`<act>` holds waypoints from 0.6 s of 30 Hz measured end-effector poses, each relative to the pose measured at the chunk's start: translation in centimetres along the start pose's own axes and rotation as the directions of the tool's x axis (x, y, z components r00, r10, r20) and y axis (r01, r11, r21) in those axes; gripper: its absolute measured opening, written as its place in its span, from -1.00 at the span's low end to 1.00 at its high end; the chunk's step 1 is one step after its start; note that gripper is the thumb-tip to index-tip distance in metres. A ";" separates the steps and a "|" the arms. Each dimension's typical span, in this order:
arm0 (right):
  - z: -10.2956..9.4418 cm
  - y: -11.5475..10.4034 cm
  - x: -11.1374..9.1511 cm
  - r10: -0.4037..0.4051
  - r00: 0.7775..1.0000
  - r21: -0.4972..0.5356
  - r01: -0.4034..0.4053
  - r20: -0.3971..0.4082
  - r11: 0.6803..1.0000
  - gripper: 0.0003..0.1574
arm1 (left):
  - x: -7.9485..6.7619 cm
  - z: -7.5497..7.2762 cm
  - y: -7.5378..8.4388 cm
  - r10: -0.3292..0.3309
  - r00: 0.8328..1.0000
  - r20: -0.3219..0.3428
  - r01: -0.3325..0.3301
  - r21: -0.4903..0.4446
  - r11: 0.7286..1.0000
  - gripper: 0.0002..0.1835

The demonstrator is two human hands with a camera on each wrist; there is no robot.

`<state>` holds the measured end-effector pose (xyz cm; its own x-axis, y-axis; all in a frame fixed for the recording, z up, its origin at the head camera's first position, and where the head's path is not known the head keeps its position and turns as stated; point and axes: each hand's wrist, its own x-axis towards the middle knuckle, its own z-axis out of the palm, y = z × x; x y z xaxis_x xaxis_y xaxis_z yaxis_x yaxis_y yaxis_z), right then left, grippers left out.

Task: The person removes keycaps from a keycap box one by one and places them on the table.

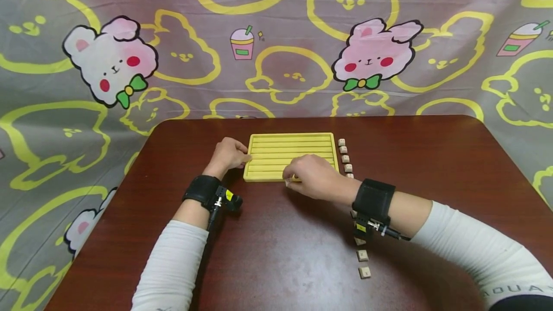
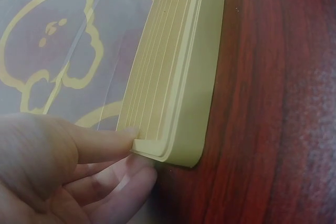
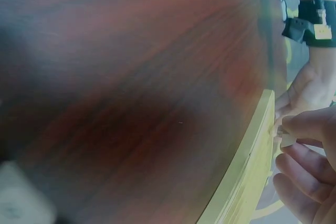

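A yellow ridged tray [image 1: 290,145] lies flat on the table, with parallel slots running across it. At its left edge, my left hand [image 1: 228,153] holds the rim; in the left wrist view, the thumb [image 2: 107,142] is on top at a corner and the other fingers are lower. My right hand [image 1: 313,176] is over the near edge of the tray, pinching a small whitish tile [image 3: 287,139] between thumb and fingers. The tile is largely covered by the fingertips in the head view.
A column of small cream tiles [image 1: 345,159] runs along the tray's right side and on toward the front, ending at a near tile [image 1: 365,272]. My right forearm hides part of it. Beyond the brown table [image 1: 268,248] hangs a patterned cloth [image 1: 276,28].
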<state>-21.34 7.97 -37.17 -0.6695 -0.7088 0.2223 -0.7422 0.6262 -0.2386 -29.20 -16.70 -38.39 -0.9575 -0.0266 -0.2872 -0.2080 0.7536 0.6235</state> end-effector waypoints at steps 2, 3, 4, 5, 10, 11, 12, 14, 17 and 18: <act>-0.2 -0.1 -0.8 -0.008 1.000 0.014 0.008 0.000 1.000 -0.97 | 0.0 0.0 0.0 -0.006 1.000 0.001 0.006 -0.006 1.000 -0.60; -0.3 -0.1 -1.2 -0.013 1.000 0.020 0.013 0.001 1.000 -0.97 | 0.0 -0.1 0.1 -0.009 1.000 0.001 0.009 -0.007 1.000 -0.60; -0.4 -0.2 -1.6 -0.017 1.000 0.021 0.017 0.005 1.000 -0.97 | 0.0 -0.1 0.1 -0.011 1.000 0.002 0.011 -0.006 1.000 -0.60; -0.4 -0.2 -2.0 -0.024 1.000 0.013 0.024 0.006 1.000 -0.98 | 0.0 -0.1 0.1 -0.012 1.000 0.002 0.012 -0.007 1.000 -0.60; -0.6 -0.5 -3.8 -0.036 0.999 -0.001 0.036 0.016 0.999 -0.96 | 0.1 -0.1 0.1 -0.011 1.000 -0.006 0.011 -0.009 1.000 -0.61; -0.7 -0.6 -4.2 -0.037 0.999 -0.001 0.037 0.016 0.999 -0.96 | 0.1 -0.1 0.1 -0.013 1.000 -0.006 0.012 -0.011 1.000 -0.61; -0.7 -0.7 -4.5 -0.038 0.999 0.002 0.038 0.016 0.999 -0.95 | 0.1 -0.1 0.1 -0.014 1.000 -0.006 0.014 -0.011 1.000 -0.61; -0.7 -0.7 -5.2 -0.039 0.999 0.007 0.039 0.021 0.999 -0.94 | 0.1 -0.1 0.1 -0.017 1.000 -0.001 0.017 -0.014 1.000 -0.61; -0.7 -0.6 -6.0 -0.041 0.999 0.011 0.041 0.028 0.999 -0.92 | 0.1 -0.1 0.1 -0.012 1.000 0.005 0.012 -0.011 1.000 -0.60; -0.7 -0.5 -6.3 -0.042 0.999 0.012 0.041 0.030 0.999 -0.92 | 0.1 -0.1 0.1 -0.010 1.000 0.005 0.011 -0.010 1.000 -0.60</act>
<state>-16.78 12.36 -37.76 -0.6368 -0.7437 0.2036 -0.7689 0.5926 -0.2402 -29.34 -16.73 -38.29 -0.9543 -0.0314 -0.2973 -0.2201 0.7466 0.6278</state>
